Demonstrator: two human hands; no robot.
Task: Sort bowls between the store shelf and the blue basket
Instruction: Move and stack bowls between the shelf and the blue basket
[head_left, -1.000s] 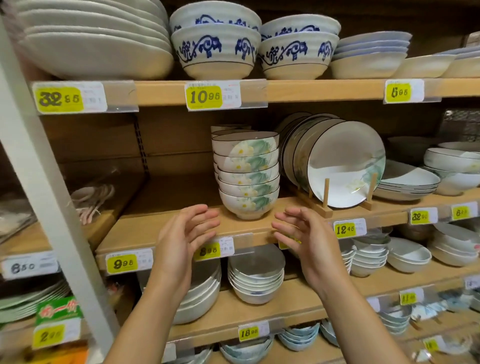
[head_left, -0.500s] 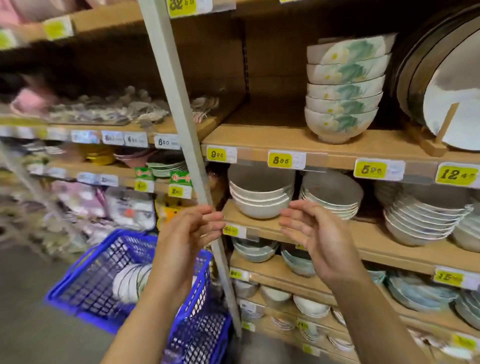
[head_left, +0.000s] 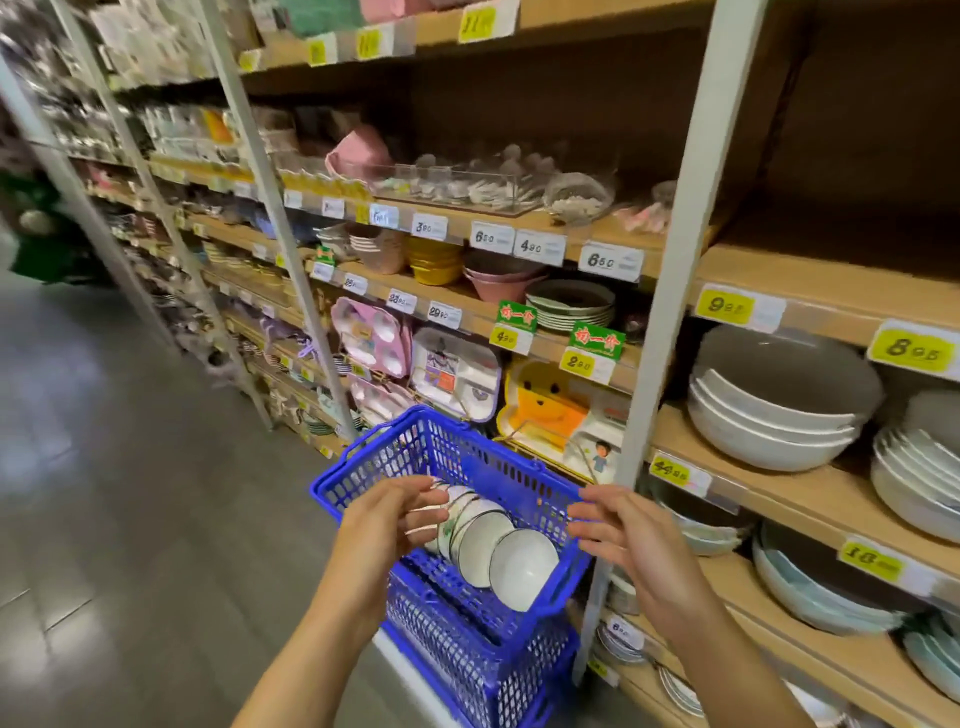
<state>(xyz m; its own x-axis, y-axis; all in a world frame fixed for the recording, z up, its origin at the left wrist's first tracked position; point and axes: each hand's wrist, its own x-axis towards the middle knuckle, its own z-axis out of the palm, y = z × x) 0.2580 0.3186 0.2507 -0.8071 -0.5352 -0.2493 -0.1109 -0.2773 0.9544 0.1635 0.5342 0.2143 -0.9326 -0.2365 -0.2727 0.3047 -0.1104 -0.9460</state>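
Observation:
A blue basket (head_left: 395, 457) stands on a second blue basket (head_left: 467, 654) on the floor beside the wooden shelf (head_left: 769, 478). Inside it a row of white bowls (head_left: 498, 551) with dark rims lies tipped on edge. My left hand (head_left: 389, 525) hovers over the basket's left side, fingers apart and holding nothing, its fingertips close to the far bowls. My right hand (head_left: 623, 535) is open above the basket's right rim, also holding nothing. The shelf at right carries stacked grey-and-white bowls (head_left: 774, 415).
A grey shelf upright (head_left: 670, 291) rises just right of the basket. Children's divided trays (head_left: 452, 374), pink and yellow bowls (head_left: 436, 260) and price tags fill the shelves to the left. The grey floor aisle (head_left: 104, 467) stretches left. More bowl stacks (head_left: 831, 587) sit lower right.
The view has swung left and down from the floral bowls on the shelf to the blue basket. Both open hands have come down from shelf height to just above the basket.

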